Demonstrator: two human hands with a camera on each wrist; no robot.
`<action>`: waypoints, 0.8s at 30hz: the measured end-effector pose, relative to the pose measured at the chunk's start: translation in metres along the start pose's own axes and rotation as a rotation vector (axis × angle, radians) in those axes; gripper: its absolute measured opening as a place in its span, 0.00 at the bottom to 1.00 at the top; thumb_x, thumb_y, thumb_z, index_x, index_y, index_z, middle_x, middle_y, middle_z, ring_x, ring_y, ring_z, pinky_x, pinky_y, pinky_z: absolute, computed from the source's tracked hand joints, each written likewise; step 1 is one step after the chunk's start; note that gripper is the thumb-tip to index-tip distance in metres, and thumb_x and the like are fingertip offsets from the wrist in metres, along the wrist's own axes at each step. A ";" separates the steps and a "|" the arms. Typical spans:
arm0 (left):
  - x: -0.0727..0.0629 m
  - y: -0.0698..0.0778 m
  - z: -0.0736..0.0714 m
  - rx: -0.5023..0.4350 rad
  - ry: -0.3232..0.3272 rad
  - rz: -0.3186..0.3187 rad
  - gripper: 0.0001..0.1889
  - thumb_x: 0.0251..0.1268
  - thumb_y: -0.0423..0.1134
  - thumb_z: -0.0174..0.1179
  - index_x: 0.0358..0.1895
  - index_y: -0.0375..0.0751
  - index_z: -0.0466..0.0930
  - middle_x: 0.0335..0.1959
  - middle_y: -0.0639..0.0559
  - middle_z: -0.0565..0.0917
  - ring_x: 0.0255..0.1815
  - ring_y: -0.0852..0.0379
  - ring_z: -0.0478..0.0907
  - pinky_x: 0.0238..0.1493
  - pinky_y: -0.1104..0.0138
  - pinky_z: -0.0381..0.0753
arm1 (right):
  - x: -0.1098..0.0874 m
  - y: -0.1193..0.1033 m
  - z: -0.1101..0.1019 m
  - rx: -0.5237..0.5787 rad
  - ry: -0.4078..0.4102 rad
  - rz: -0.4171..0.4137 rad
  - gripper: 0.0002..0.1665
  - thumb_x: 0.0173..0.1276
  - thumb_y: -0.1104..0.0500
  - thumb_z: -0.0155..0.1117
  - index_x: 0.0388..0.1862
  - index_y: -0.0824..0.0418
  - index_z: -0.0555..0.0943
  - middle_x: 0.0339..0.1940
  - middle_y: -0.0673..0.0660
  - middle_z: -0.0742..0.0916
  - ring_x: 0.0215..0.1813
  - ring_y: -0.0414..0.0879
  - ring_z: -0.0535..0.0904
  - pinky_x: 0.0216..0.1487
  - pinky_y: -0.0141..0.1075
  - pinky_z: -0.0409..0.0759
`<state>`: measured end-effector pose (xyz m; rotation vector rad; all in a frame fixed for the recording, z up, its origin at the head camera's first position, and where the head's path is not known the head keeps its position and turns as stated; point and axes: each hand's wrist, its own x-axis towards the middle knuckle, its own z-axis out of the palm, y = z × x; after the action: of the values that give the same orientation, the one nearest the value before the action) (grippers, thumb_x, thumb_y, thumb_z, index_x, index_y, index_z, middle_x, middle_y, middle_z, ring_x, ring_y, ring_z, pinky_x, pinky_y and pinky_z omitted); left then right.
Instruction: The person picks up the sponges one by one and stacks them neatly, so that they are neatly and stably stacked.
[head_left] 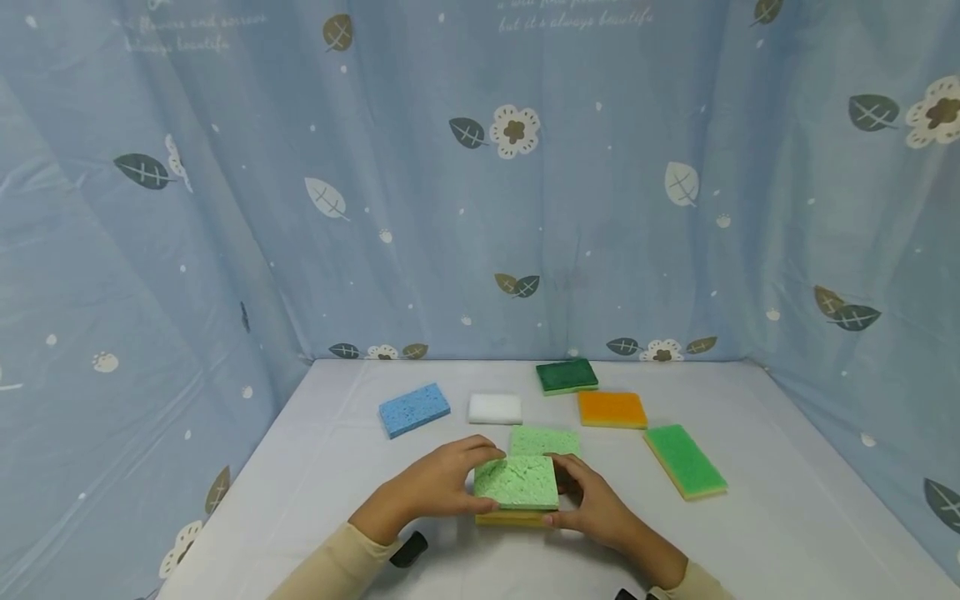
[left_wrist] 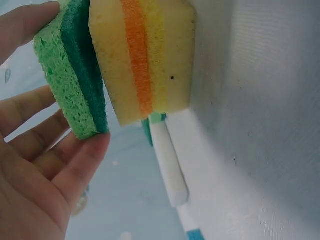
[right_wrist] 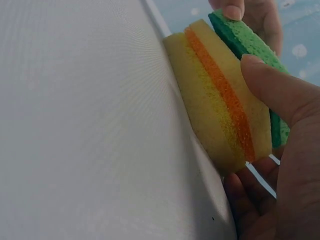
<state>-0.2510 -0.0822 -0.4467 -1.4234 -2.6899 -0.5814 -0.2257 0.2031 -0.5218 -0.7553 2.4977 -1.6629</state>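
Note:
My left hand [head_left: 442, 479] grips a light green sponge [head_left: 516, 483] by its left end, thumb at the near edge and fingers at the far one. Its dark green scouring side [left_wrist: 85, 60] faces down, slightly tilted over a stack of two pale yellow sponges [right_wrist: 215, 95]. An orange layer [left_wrist: 136, 55] and a yellow layer [left_wrist: 155, 55] meet in the middle of that stack, which stands on the white table. My right hand [head_left: 592, 508] holds the stack's right end, thumb on the near side, fingers around the far side.
Behind the stack lies another light green sponge [head_left: 546, 439]. Farther back are a blue sponge [head_left: 414, 408], a white sponge [head_left: 495, 409], a dark green sponge [head_left: 567, 376] and an orange sponge [head_left: 612, 409]. A bright green sponge [head_left: 686, 460] lies right. Patterned blue curtains [head_left: 420, 208] surround the table [head_left: 345, 454].

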 end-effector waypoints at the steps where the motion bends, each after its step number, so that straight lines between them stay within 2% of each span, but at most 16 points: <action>1: 0.000 0.000 0.000 0.000 -0.003 -0.004 0.33 0.60 0.60 0.65 0.65 0.47 0.73 0.60 0.59 0.74 0.60 0.61 0.72 0.58 0.63 0.73 | 0.000 0.000 0.000 0.005 -0.001 -0.002 0.51 0.50 0.50 0.81 0.71 0.59 0.66 0.58 0.51 0.77 0.54 0.47 0.77 0.54 0.38 0.77; 9: 0.001 -0.001 0.003 -0.004 -0.039 -0.016 0.37 0.58 0.61 0.66 0.67 0.46 0.70 0.62 0.57 0.73 0.62 0.59 0.71 0.60 0.62 0.72 | 0.000 -0.001 -0.001 -0.001 0.000 -0.004 0.49 0.50 0.50 0.80 0.70 0.57 0.68 0.58 0.51 0.77 0.52 0.48 0.78 0.53 0.38 0.77; 14: -0.001 -0.005 0.006 -0.068 -0.122 -0.139 0.50 0.48 0.62 0.72 0.74 0.47 0.60 0.67 0.54 0.68 0.66 0.56 0.66 0.63 0.59 0.69 | 0.000 0.001 -0.001 -0.004 0.010 -0.019 0.48 0.50 0.50 0.80 0.69 0.54 0.69 0.57 0.51 0.77 0.50 0.46 0.79 0.52 0.37 0.78; 17: -0.003 -0.008 0.007 -0.107 -0.148 -0.198 0.53 0.46 0.58 0.75 0.76 0.47 0.56 0.70 0.52 0.66 0.69 0.53 0.64 0.65 0.57 0.67 | 0.000 0.001 0.000 0.006 0.009 -0.023 0.47 0.50 0.50 0.81 0.68 0.55 0.69 0.57 0.52 0.77 0.51 0.46 0.79 0.52 0.37 0.78; 24: -0.003 -0.009 0.008 -0.110 -0.133 -0.173 0.52 0.47 0.53 0.76 0.75 0.45 0.57 0.71 0.50 0.66 0.70 0.51 0.63 0.67 0.57 0.64 | 0.000 0.002 0.000 -0.001 0.018 -0.021 0.46 0.49 0.50 0.81 0.65 0.54 0.70 0.56 0.51 0.77 0.51 0.45 0.78 0.52 0.38 0.78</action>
<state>-0.2551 -0.0865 -0.4575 -1.3045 -2.9503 -0.6794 -0.2260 0.2038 -0.5234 -0.7731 2.5114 -1.6826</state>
